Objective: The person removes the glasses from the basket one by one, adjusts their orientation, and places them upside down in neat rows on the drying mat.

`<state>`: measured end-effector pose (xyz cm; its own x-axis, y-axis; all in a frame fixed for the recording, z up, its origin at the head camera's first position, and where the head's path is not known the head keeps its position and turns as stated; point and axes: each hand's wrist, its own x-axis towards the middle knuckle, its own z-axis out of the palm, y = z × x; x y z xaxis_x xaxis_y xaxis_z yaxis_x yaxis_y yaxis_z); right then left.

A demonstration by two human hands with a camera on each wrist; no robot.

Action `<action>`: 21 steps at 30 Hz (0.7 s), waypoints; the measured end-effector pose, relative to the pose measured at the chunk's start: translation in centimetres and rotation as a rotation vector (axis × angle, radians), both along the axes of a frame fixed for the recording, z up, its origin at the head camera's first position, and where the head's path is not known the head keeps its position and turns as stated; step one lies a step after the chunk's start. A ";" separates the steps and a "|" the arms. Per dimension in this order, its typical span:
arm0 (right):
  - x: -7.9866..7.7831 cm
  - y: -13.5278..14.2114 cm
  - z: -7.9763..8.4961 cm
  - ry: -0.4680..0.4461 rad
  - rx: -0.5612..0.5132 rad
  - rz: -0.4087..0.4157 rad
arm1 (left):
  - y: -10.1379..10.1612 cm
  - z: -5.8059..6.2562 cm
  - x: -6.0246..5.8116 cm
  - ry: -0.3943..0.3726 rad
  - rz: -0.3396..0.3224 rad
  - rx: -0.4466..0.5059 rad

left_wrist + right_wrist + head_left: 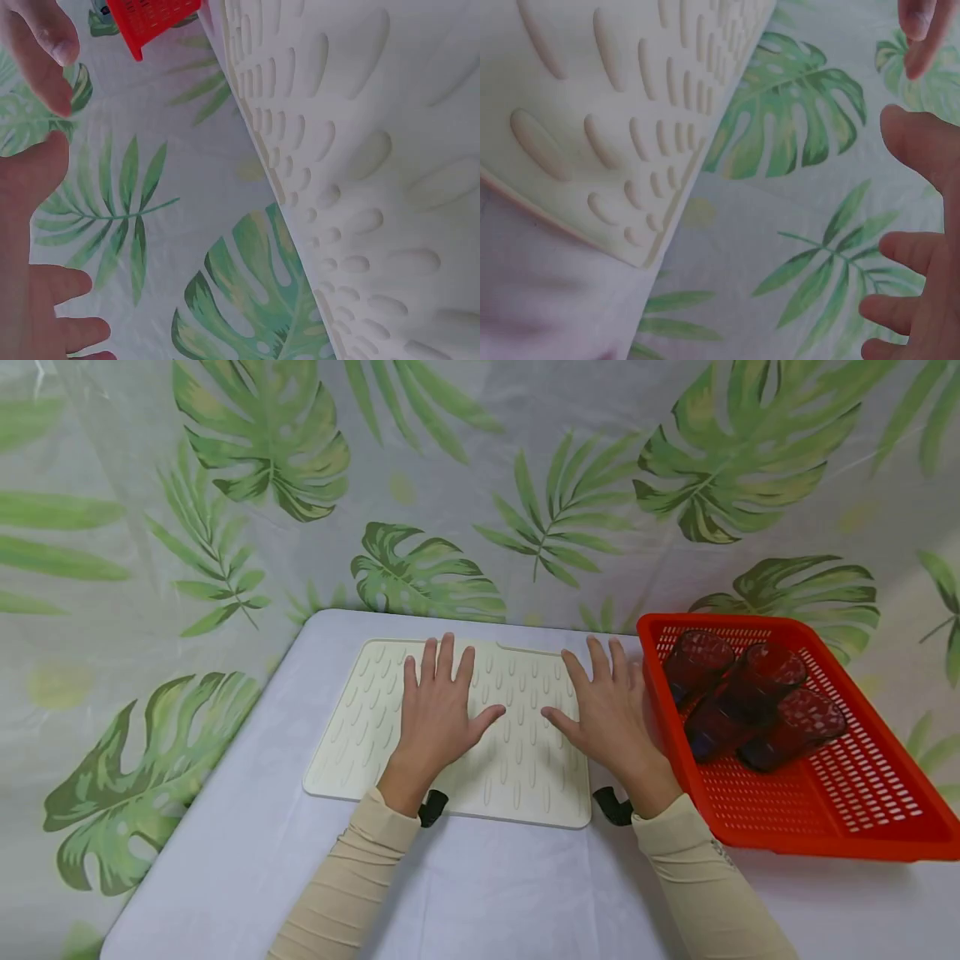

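Observation:
A cream drying mat [517, 760] with rows of raised oval ridges lies flat on the white-covered table. Over its left half, my left hand [438, 714] is spread, palm down, fingers pointing away. My right hand [607, 718] is spread in the same way above the mat's right edge, close beside the red basket [750, 839]. Both hands hold nothing. In the left wrist view, the ridged mat [360, 157] fills the right side, apart from the fingers. The right wrist view shows a corner of the mat [622, 150] and my straight fingers at the right.
Several dark, see-through glasses [795, 727] lie in the red perforated basket on the right. White cloth covers the table [510, 893]. Behind it hangs a leaf-patterned sheet [555, 518], and its far edge runs just past the mat.

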<state>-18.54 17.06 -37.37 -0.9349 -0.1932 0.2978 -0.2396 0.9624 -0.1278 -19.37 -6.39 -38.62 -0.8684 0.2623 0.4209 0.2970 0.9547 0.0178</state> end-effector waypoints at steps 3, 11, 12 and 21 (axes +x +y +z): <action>0.1 0.0 0.1 -0.002 -0.018 0.010 | -0.1 0.0 0.1 0.046 -0.031 0.023; 0.6 -0.1 1.0 0.068 -0.118 0.106 | -1.0 0.0 0.6 0.163 -0.128 0.094; 0.7 -0.1 1.2 0.077 -0.128 0.116 | -1.1 0.1 0.7 0.157 -0.131 0.102; 2.5 0.4 2.8 -0.045 -0.116 0.134 | -1.7 0.4 1.5 0.058 -0.122 0.118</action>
